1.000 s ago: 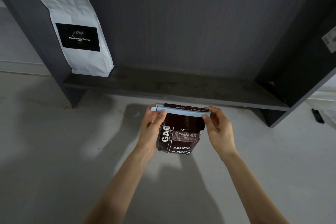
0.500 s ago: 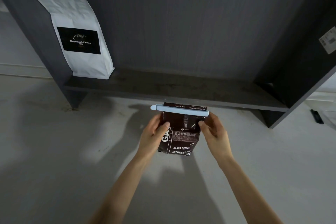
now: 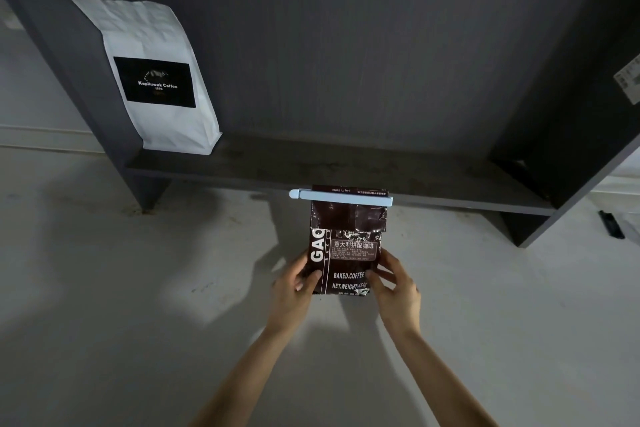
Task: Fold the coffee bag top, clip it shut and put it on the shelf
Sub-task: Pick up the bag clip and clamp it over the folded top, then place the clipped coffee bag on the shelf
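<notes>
A dark brown coffee bag (image 3: 346, 246) with white lettering stands upright in front of the shelf. Its top is folded over, and a pale blue clip (image 3: 341, 197) is clamped across the fold. My left hand (image 3: 296, 286) grips the bag's lower left side. My right hand (image 3: 394, 282) grips its lower right side. The dark grey shelf board (image 3: 346, 170) lies just behind the bag, with the clip level with its front edge.
A white coffee bag (image 3: 156, 80) with a black label leans at the shelf's far left against the side panel. The shelf's right side panel (image 3: 571, 156) slants down to the pale floor (image 3: 104, 288). A small black object (image 3: 611, 224) lies on the floor at right.
Both hands have slid down from the clip's ends to the bag's lower sides. The clip stays clamped on the fold, and the bag sits a little higher in view.
</notes>
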Tool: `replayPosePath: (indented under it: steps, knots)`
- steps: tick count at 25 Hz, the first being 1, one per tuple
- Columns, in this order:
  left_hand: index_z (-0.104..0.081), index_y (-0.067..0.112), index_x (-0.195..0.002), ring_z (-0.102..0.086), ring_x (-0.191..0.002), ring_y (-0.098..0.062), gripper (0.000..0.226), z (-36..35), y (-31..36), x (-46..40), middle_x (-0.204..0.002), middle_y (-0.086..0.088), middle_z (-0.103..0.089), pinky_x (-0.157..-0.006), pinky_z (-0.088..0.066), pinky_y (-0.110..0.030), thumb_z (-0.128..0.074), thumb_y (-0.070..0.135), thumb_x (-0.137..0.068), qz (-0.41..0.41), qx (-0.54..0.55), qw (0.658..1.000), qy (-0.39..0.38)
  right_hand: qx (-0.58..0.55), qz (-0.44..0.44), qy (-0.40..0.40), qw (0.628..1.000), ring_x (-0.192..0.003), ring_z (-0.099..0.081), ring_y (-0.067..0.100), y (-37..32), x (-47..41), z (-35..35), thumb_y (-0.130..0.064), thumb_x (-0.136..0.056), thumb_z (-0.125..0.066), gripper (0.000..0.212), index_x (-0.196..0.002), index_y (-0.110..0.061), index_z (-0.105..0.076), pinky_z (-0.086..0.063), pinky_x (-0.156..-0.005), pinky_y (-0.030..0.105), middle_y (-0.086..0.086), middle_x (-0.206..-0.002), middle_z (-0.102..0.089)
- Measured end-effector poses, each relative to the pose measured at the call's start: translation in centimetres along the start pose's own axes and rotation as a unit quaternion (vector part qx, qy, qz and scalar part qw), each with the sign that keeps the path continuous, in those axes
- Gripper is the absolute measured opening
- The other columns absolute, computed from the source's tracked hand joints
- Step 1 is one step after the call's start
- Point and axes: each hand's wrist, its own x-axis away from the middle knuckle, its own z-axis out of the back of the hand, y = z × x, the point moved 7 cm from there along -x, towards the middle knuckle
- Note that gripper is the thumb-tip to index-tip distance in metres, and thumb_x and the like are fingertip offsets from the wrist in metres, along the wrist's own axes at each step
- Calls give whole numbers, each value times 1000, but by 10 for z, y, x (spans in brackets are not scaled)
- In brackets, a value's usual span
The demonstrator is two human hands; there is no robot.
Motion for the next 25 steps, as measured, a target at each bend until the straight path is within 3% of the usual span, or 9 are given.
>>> replayPosePath:
  steps: [4, 7, 9, 13, 15, 17, 19, 21, 25]
  knots:
    - [-56, 10, -119, -66, -89, -17, 38, 13, 6, -6, -97, -9, -69, -88, -51, -39, -59, 11, -81, 5, 12, 1000, 17, -3, 20, 22, 1000, -87, -61, 13, -16, -2, -5, -2, -81, -58, 38, -117, -15, -57, -37, -62, -7, 5, -104, -66]
    - [-55, 13, -119, -64, -78, 8, 37, 31, 28, -18, -103, -4, -68, -78, -52, -15, -60, 14, -82, -22, 22, 999, 26, -16, 47, 22, 999, -93, -60, 14, -42, -11, -13, -3, -82, -57, 38, -117, -17, -56, -41, -64, -5, 4, -106, -63]
    - [-54, 17, -120, -61, -72, 16, 39, 46, 47, -29, -104, 1, -66, -67, -46, -1, -59, 16, -82, -44, 24, 998, 37, -27, 70, 22, 997, -94, -59, 12, -65, -20, -20, -5, -82, -57, 37, -117, -19, -56, -45, -65, -2, 2, -106, -61]
    - [-51, 24, -124, -61, -79, 15, 42, 83, 90, -59, -101, 9, -66, -69, -45, 0, -59, 22, -83, -92, 9, 994, 52, -25, 120, -2, 992, -88, -56, 2, -117, -45, -40, -8, -84, -55, 37, -119, -20, -52, -47, -65, 4, 0, -103, -56]
    - [-50, 25, -124, -61, -90, 9, 43, 101, 109, -79, -104, 14, -64, -80, -46, -9, -59, 24, -82, -117, 1, 991, 67, -27, 142, -15, 989, -86, -57, 4, -141, -62, -55, -8, -86, -52, 37, -121, -20, -51, -45, -71, 6, 0, -103, -56]
    - [-49, 21, -125, -59, -99, -3, 43, 118, 122, -99, -108, 13, -59, -85, -45, -19, -58, 20, -83, -129, -20, 988, 85, -20, 153, -29, 988, -88, -57, 9, -158, -78, -72, -8, -87, -48, 38, -123, -19, -49, -45, -81, 19, 3, -105, -59]
    - [-49, 19, -124, -56, -97, -5, 40, 133, 128, -116, -105, 12, -57, -76, -41, -9, -55, 18, -85, -130, -51, 984, 107, -8, 161, -55, 985, -94, -56, 12, -170, -91, -90, -8, -88, -46, 39, -126, -18, -46, -44, -86, 23, 1, -103, -61]
    - [-50, 17, -123, -55, -92, -4, 38, 146, 130, -132, -104, 10, -58, -65, -38, 2, -54, 18, -86, -129, -69, 982, 121, 1, 163, -85, 983, -93, -55, 7, -177, -104, -108, -7, -88, -43, 41, -127, -19, -45, -43, -83, 14, -4, -101, -61]
    - [-52, 11, -121, -58, -93, -9, 35, 161, 119, -159, -106, 1, -63, -64, -41, 3, -53, 15, -86, -121, -69, 980, 139, 26, 167, -114, 979, -100, -58, 13, -183, -127, -138, -7, -88, -42, 43, -128, -22, -42, -44, -90, 19, 2, -112, -64]
